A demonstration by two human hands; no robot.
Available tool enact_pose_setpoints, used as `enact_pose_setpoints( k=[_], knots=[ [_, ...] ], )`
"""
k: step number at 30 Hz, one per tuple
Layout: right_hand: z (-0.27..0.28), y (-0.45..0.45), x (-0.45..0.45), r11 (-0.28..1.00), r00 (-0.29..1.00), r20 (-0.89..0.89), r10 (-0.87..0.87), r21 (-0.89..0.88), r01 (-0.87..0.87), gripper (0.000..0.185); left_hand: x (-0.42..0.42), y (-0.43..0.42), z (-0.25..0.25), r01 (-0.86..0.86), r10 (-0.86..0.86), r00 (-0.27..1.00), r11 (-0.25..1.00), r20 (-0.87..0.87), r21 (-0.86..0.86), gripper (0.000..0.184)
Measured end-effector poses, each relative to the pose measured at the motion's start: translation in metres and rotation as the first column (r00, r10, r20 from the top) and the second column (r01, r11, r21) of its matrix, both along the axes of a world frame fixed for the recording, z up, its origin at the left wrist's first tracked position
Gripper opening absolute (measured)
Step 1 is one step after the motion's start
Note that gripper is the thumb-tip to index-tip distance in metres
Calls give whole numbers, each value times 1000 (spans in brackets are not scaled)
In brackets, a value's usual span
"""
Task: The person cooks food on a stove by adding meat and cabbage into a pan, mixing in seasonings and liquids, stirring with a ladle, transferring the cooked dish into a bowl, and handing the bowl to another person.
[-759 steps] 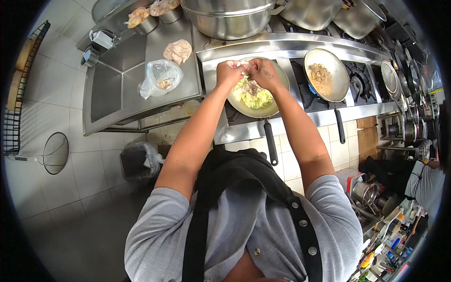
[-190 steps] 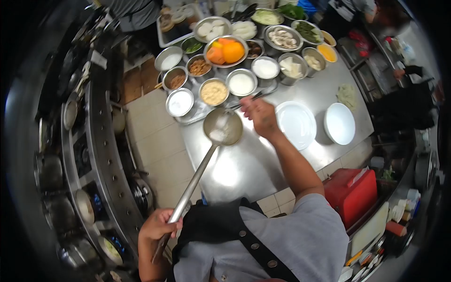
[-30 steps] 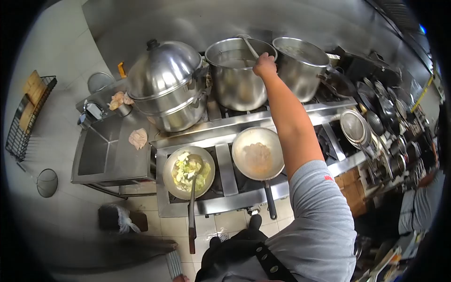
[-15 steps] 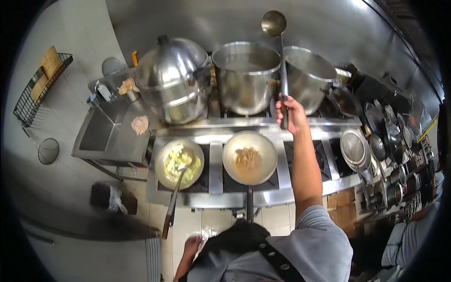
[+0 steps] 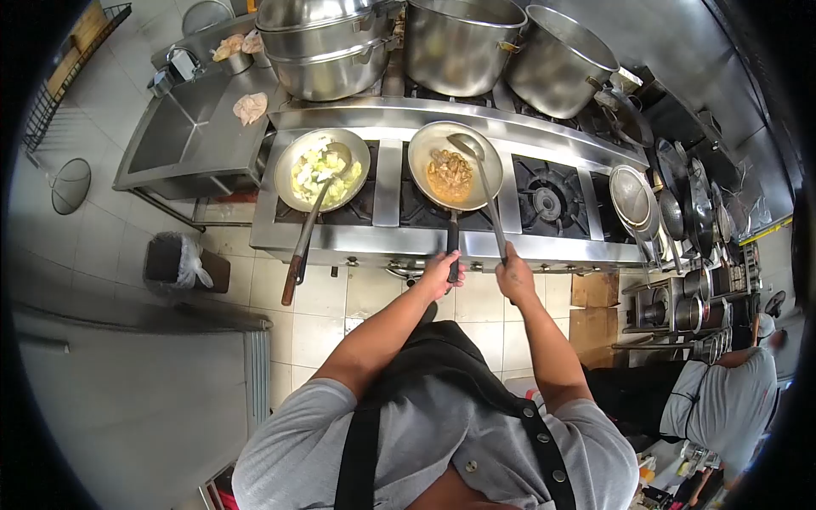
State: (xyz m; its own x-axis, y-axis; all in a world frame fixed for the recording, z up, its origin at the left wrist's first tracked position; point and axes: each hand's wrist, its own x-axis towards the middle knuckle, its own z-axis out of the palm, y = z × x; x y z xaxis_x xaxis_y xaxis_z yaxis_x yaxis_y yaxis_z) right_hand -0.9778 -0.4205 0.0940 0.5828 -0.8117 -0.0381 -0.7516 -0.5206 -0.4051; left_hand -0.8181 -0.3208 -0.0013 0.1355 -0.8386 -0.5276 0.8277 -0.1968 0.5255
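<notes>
Newly, ladle (image 5: 492,204) in pan (image 5: 422,160), left hand (image 5: 443,274) on handle (image 5: 453,236)

Stove (image 5: 388,191) brightly lit; sheen on steel pots (image 5: 459,53); lower left dim, soft; fisheye bend, 4 black corners.

Centre pan (image 5: 422,174) as dial: tall pot (image 5: 463,55) blocks 12 o'clock, second pan (image 5: 287,161) blocks 9. Ladle (image 5: 491,202) crosses the rim between 4 and 5. Room to pass at 3–4, over the right burner (image 5: 548,202).

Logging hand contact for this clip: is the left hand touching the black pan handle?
Touching. The head view shows the left hand closed around the lower part of the black pan handle.
</notes>
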Motion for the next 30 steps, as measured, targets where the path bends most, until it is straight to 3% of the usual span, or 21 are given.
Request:
enact_pose_setpoints(
  k=[3, 9, 12, 15, 20, 26, 30],
  knots=[
    [16, 17, 5, 996, 980, -191, 58, 84, -43, 55, 1, 4, 13, -51, 28, 982, 992, 185, 119, 16],
    [75, 13, -63, 950, 907, -290, 306, 24, -312, 55, 19, 22, 25, -74, 70, 992, 997, 102, 36, 21],
    [126, 26, -87, 939, 909, -250, 333, -3, -344, 55, 9, 30, 30, -63, 59, 996, 997, 73, 50, 17],
    [158, 24, -105, 939, 908, -247, 339, 153, -309, 56, -1, 27, 28, -93, 89, 990, 995, 107, 37, 15],
    [92, -13, -112, 922, 901, -207, 380, 156, -353, 52, -18, 19, 31, -124, 121, 984, 992, 131, 16, 15],
    [25, -48, -92, 947, 941, 262, 214, 179, -266, 53, -40, 12, 28, -162, 148, 964, 986, 222, 44, 17],
    [-16, -50, -52, 953, 927, 371, 61, 255, -164, 51, -45, 9, 29, -151, 134, 955, 987, 263, 47, 12]
  ],
)
